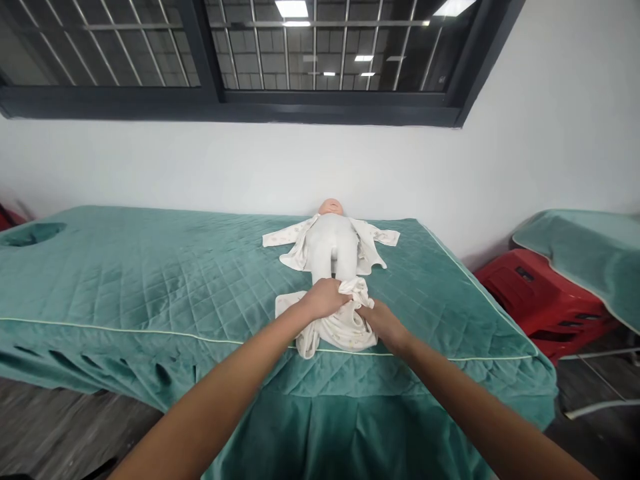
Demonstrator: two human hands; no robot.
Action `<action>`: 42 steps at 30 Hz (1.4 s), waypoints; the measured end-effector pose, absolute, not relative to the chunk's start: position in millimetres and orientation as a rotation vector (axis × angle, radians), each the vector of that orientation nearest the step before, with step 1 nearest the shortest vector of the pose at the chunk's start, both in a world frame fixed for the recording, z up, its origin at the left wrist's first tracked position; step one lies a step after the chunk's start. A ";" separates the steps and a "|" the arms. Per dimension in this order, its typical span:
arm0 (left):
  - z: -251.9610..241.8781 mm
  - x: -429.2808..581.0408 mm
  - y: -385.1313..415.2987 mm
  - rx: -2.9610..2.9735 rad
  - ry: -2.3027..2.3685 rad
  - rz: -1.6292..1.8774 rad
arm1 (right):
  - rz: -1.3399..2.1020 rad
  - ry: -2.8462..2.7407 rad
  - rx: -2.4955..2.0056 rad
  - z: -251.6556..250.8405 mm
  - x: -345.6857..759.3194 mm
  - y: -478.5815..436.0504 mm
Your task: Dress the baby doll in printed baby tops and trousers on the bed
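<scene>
A baby doll (pixel 331 235) with a white cloth body lies on its back, its head toward the wall. Spread open beneath its torso is a white printed baby jacket (pixel 371 247), the sleeves stretched out to both sides. At the doll's feet, white baby pants (pixel 345 331) lie bunched near the bed's front edge. My left hand (pixel 327 297) is closed on the gathered cloth by the doll's left-side leg in view. From the right, my right hand (pixel 383 320) grips the same cloth, its fingertips partly hidden in the folds. The doll's feet are covered by cloth and hands.
The doll rests on a bed with a green quilted cover (pixel 150 273), which has a face hole at the far left. Red stacked stools (pixel 545 293) stand at the right under another green cover (pixel 590 243). Behind are a white wall and a barred window (pixel 325 53).
</scene>
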State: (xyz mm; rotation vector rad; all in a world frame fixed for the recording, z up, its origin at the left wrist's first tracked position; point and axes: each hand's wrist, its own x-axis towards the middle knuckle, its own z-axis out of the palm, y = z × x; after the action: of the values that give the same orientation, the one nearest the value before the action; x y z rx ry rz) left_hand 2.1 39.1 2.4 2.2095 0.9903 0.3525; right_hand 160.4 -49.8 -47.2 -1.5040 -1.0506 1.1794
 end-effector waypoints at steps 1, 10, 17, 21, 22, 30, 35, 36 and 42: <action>2.0 4.4 38.3 2.253 0.974 0.346 | 1.165 -1.060 -1.517 -47.6 160.0 -48.2; 18.4 -4.3 30.3 2.165 0.845 0.313 | 0.919 -1.136 -1.576 -55.7 161.8 -56.9; 23.4 -14.9 36.2 1.454 0.634 0.238 | 0.897 -0.926 -1.257 -64.9 157.4 -50.3; 19.3 -17.7 45.5 1.145 0.494 0.241 | 0.982 -0.767 -1.132 -58.9 155.3 -38.8; 19.5 -17.5 47.6 1.118 0.476 0.256 | 0.997 -0.745 -1.119 -56.5 155.1 -36.1; 25.2 3.3 65.6 1.205 0.614 0.507 | 1.040 -0.725 -1.043 -50.4 155.8 -15.2; 28.4 8.7 78.2 1.529 0.715 0.657 | 1.015 -0.624 -1.028 -58.3 158.3 -3.3; 29.4 8.2 81.9 1.626 0.737 0.677 | 0.992 -0.635 -1.030 -60.0 159.2 -0.6; 31.4 9.1 109.8 2.041 0.896 0.690 | 0.819 -0.736 -1.091 -68.4 169.4 23.9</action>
State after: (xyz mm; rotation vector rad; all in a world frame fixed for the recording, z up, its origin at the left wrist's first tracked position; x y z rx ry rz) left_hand 9.1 109.8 31.4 2.0411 0.8963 0.6903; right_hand 169.4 23.9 -68.4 -1.0913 -0.7359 0.8192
